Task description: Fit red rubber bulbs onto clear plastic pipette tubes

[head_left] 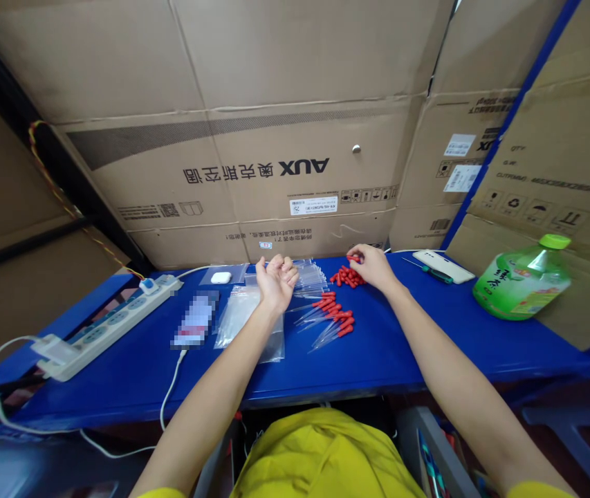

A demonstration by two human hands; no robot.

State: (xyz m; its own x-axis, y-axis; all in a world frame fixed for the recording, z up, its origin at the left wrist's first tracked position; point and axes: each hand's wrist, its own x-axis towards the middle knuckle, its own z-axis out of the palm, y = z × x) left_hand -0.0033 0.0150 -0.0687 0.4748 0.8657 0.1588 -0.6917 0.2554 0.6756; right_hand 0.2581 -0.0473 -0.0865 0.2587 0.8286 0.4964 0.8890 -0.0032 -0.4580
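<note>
My left hand is turned palm up with its fingers curled, beside a bundle of clear thin tubes; whether anything sits in those fingers I cannot make out. Over a small heap of red rubber bulbs, my right hand pinches one red bulb between thumb and fingertips. Nearer to me, several droppers lie in a loose row, clear tubes pointing left and red bulbs on their right ends. Clear plastic bags lie flat under and left of my left forearm.
A phone on a white cable, a white earphone case and a power strip are on the left. To the right are a screwdriver, a white flat object and a green bottle. Cardboard walls the blue table.
</note>
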